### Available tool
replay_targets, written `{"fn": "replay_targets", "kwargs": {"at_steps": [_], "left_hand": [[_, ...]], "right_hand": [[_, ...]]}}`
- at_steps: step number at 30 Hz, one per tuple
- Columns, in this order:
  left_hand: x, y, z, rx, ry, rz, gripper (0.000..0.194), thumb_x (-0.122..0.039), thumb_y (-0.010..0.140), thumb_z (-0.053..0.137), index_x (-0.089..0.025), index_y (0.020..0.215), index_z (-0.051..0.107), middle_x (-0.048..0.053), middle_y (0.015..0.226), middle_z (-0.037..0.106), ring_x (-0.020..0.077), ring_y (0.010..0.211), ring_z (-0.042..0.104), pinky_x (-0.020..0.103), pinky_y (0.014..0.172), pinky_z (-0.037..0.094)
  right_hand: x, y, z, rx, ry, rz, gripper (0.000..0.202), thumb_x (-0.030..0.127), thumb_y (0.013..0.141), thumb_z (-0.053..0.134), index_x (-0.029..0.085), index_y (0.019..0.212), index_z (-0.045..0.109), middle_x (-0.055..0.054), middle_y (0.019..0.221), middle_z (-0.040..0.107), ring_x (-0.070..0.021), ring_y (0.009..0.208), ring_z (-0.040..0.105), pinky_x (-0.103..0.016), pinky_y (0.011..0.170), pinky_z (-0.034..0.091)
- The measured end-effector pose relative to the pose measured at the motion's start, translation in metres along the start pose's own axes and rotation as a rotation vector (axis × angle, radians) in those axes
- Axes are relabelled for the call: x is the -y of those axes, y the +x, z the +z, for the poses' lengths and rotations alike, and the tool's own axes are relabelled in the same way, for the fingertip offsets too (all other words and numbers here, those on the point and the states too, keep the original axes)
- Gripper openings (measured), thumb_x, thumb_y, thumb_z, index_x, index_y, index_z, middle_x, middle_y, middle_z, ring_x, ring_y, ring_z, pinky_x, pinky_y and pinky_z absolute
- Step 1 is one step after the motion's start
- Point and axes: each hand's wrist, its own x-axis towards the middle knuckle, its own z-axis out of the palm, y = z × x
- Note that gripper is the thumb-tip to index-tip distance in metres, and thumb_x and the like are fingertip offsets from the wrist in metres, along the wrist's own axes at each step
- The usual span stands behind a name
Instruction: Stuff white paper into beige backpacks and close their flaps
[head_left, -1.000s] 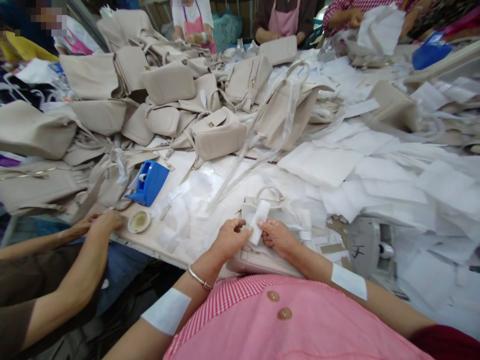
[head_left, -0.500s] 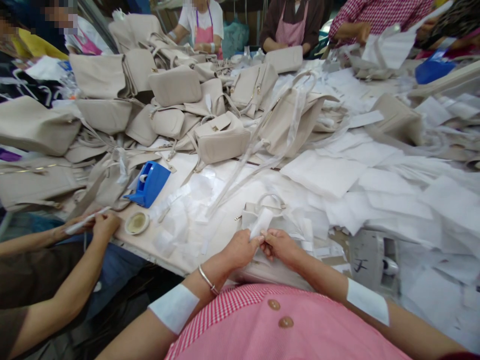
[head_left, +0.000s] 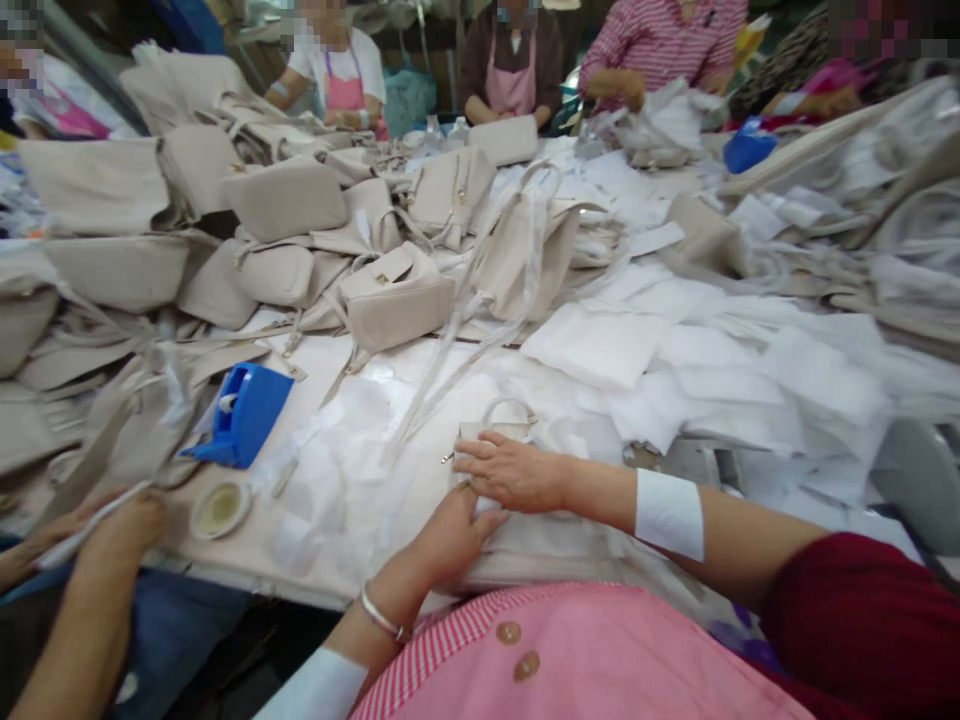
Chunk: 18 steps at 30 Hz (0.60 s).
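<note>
Pale handbag [head_left: 471, 431] lies on the table [head_left: 247, 565] close against the person's front, under both hands, handle pointing away. Right hand [head_left: 516, 474] palm down over it, fingers extended, slightly spread. Left hand [head_left: 459, 532] just nearer the body, fingertips by the right's, thumb held off; cannot tell if it pinches anything. White strip [head_left: 485, 506] mostly hidden between hands. Blue tape dispenser [head_left: 251, 412] farther left, beside round dish [head_left: 221, 509].

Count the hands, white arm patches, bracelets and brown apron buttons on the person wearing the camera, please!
Left hand and right hand: 2
White arm patches: 2
Bracelet: 1
Brown apron buttons: 2
Total: 7
</note>
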Motion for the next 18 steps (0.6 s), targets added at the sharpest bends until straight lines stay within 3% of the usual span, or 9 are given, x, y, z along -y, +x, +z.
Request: {"fn": "replay_targets", "kwargs": {"at_steps": [3,6,9,11,13,16,17,18], "left_hand": [[0.003,0.000,-0.002,0.036,-0.012,0.053,0.035,-0.033,0.087,0.052,-0.019,0.118,0.060,0.009,0.123,0.064,0.0229,0.117,0.056,0.032,0.102,0.040],[0.002,0.005,-0.003,0.069,-0.002,0.065,0.036,-0.037,0.093,0.041,-0.021,0.118,0.061,0.009,0.122,0.065,0.0222,0.116,0.057,0.033,0.101,0.041],[-0.001,0.010,-0.003,0.065,0.024,0.038,0.038,-0.040,0.093,0.037,-0.020,0.110,0.064,0.010,0.116,0.068,0.0233,0.111,0.060,0.034,0.097,0.043],[-0.003,0.012,-0.003,0.050,0.040,0.017,0.040,-0.043,0.093,0.037,-0.019,0.108,0.066,0.010,0.114,0.069,0.0250,0.108,0.062,0.036,0.095,0.045],[-0.003,0.012,-0.004,0.044,0.047,-0.019,0.045,-0.046,0.092,0.037,-0.016,0.109,0.066,0.011,0.114,0.069,0.0269,0.105,0.063,0.038,0.093,0.047],[0.000,0.010,-0.006,0.043,0.040,-0.077,0.054,-0.053,0.089,0.038,-0.013,0.115,0.064,0.012,0.114,0.069,0.0286,0.104,0.063,0.040,0.092,0.048],[0.002,0.010,-0.007,0.045,0.033,-0.089,0.055,-0.054,0.089,0.039,-0.013,0.117,0.063,0.012,0.113,0.069,0.0288,0.104,0.063,0.040,0.092,0.048],[0.003,0.010,-0.008,0.049,0.022,-0.095,0.057,-0.055,0.088,0.040,-0.012,0.119,0.062,0.012,0.113,0.069,0.0290,0.104,0.063,0.040,0.092,0.048]], "right_hand": [[-0.015,-0.001,0.000,0.032,-0.015,-0.133,0.020,0.028,0.088,0.055,0.017,0.100,0.065,-0.011,0.129,0.056,-0.0277,0.131,0.037,-0.041,0.097,0.031],[-0.019,-0.003,-0.002,0.056,-0.033,-0.175,0.022,0.032,0.089,0.053,0.017,0.100,0.065,-0.011,0.121,0.060,-0.0261,0.130,0.038,-0.037,0.092,0.033],[-0.014,-0.010,-0.003,0.008,-0.029,-0.091,0.024,0.034,0.089,0.054,0.016,0.102,0.064,-0.012,0.126,0.058,-0.0275,0.129,0.039,-0.039,0.093,0.034],[-0.008,-0.025,-0.006,-0.105,0.002,0.039,0.033,0.036,0.088,0.056,0.015,0.112,0.061,-0.013,0.136,0.052,-0.0287,0.130,0.039,-0.042,0.096,0.034],[-0.004,-0.055,-0.011,-0.293,0.069,0.264,0.040,0.036,0.088,0.057,0.014,0.121,0.057,-0.015,0.138,0.050,-0.0272,0.127,0.043,-0.042,0.098,0.036],[0.000,-0.127,-0.015,-0.573,0.192,0.876,0.032,0.028,0.090,0.052,0.014,0.117,0.061,-0.014,0.119,0.064,-0.0219,0.111,0.056,-0.036,0.094,0.042],[0.003,-0.153,-0.014,-0.599,0.222,1.130,0.028,0.024,0.089,0.051,0.014,0.112,0.064,-0.012,0.110,0.068,-0.0208,0.102,0.061,-0.034,0.090,0.044],[0.007,-0.179,-0.011,-0.546,0.258,1.340,0.025,0.022,0.088,0.051,0.014,0.105,0.067,-0.011,0.103,0.070,-0.0207,0.095,0.063,-0.033,0.087,0.046]]}}
